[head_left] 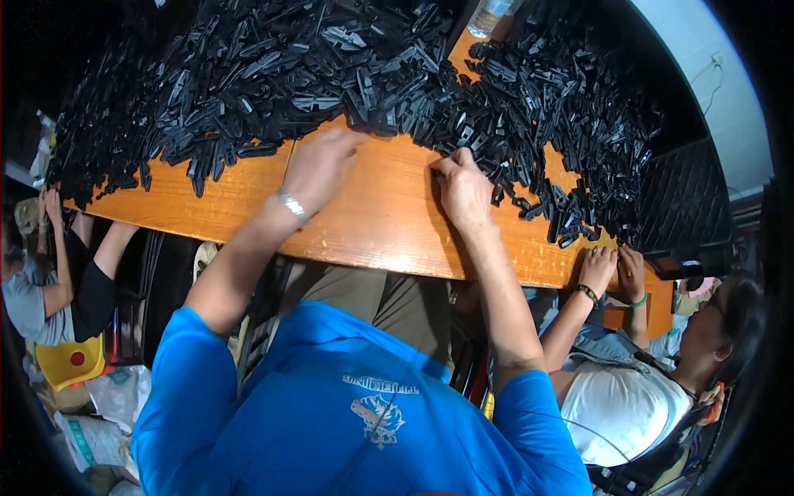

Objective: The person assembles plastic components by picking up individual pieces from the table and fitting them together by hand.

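Beside black parts, left hand outstretched, blurred; right hand palm-down, fingers curled; cannot tell either grasp.

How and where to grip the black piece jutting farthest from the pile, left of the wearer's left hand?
The black piece is probably best pinched across its near end, from the wearer's side: it's slender, and that end lies clear of the pile.

Bright blue short-sleeved shirt, pale chest print; silvery metal wristband; brownish trousers.
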### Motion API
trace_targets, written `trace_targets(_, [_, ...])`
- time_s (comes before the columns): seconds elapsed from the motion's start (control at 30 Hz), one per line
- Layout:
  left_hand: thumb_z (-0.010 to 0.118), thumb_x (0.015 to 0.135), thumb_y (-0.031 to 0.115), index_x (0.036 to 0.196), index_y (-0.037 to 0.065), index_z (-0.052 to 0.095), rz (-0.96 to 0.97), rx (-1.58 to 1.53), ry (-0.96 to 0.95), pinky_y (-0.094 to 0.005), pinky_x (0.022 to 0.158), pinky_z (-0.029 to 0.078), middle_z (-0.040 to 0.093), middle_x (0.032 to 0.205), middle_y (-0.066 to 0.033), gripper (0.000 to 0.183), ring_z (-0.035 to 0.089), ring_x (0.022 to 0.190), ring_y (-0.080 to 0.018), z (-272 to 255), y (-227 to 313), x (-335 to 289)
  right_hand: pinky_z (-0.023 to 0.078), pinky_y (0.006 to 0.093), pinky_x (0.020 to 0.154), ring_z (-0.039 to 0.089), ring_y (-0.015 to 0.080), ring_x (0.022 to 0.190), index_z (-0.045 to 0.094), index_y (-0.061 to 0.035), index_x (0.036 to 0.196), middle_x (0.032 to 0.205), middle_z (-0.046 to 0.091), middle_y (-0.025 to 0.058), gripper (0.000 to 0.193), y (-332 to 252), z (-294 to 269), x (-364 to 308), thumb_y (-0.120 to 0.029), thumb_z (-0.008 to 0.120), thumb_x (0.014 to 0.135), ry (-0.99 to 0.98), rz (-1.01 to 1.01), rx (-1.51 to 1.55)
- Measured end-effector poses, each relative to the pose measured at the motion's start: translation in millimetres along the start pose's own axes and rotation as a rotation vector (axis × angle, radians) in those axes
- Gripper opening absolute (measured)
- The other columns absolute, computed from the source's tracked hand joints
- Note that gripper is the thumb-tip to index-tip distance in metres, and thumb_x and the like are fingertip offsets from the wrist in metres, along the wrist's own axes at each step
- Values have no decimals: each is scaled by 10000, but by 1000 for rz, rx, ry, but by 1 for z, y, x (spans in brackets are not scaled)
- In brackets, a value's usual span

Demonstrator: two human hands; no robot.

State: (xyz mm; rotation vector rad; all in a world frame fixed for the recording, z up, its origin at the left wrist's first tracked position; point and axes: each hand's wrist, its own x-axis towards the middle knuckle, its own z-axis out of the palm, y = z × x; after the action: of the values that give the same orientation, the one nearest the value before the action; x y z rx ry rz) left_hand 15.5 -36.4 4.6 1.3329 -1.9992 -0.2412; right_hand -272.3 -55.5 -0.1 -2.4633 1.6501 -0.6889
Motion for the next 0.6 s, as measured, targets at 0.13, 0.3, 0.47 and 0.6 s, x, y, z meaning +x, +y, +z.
trace_targets(0.13, [644,906,86,1048,103,726,113,357,23,-415,787,602,640,989,-106,165,677,963,-314,47,-6,45,597,492,827,704,416,975,749,-55,1084,1135,641,174,215,4,3,1,-6,710,878,-4,-36,-71])
trace_targets(0.3, [663,886,83,924,80,683,212,416,-16,-402,784,603,629,986,-98,43,655,995,-286,55,-1,59,586,526,790,690,442,972,612,-19,1055,1094,592,191,178,2,2,2,-52,718,917,-51,-43,-101])
trace_targets(0.47, [717,858,32,1042,30,652,167,295,-55,-414,829,603,637,1045,-128,195,663,1005,-338,42,0,50,589,498,799,700,392,970,651,-60,1257,1121,621,173,315,-22,-3,-3,-108,726,955,102,-73,223])
trace_targets(0.6, [744,860,23,1134,11,630,-79,-190,14,-427,864,594,655,1120,-150,298,684,994,-360,30,13,20,573,459,785,697,368,902,737,-49,1024,925,678,137,186,-49,17,-21,-116,820,871,97,178,580])
